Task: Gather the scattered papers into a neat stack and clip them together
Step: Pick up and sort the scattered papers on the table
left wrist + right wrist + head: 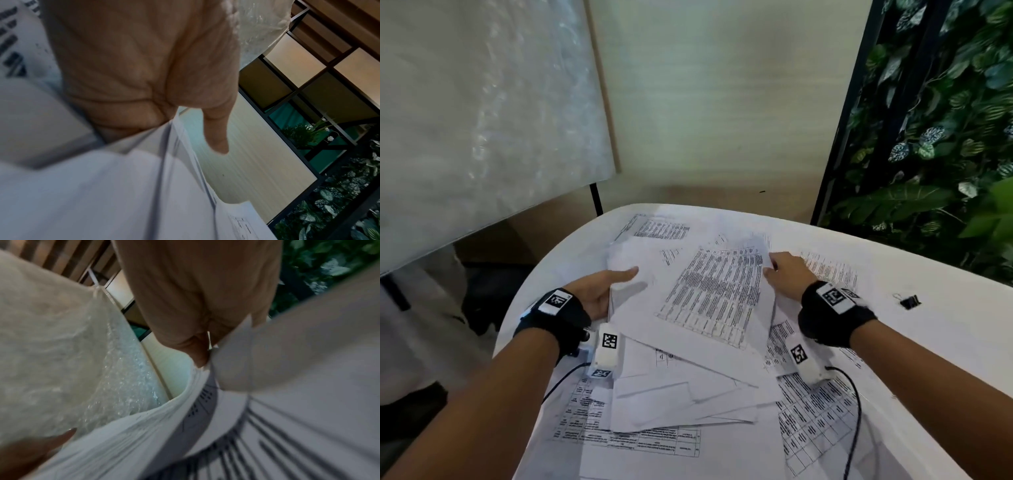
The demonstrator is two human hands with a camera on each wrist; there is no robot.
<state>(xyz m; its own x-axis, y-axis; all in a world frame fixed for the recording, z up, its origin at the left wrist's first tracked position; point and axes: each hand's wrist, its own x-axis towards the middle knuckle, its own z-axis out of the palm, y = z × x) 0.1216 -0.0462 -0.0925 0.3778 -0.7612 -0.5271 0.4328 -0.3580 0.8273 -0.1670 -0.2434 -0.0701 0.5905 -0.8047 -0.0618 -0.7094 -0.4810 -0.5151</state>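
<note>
I see bare desk [945,329] around the binder clip [910,301], open to a reach from above and the right. Left of the clip, loose papers [709,342] cover the desk, and a cable [854,404] trails across them.

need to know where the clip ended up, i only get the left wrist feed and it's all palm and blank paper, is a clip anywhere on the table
Observer: Yes. A black binder clip lies on the white table, off to the right hand's outer side, untouched.
Operator: is the right hand on the papers or free
Observer: On them. It pinches the right edge of the printed sheet on top of the pile.
Operator: and my left hand, what is it gripping exactly
Observer: The left hand holds the left edge of the same bundle, thumb on top.
Operator: anything left loose
Observer: Yes, several loose sheets lie spread nearer the person, not yet gathered.
</note>
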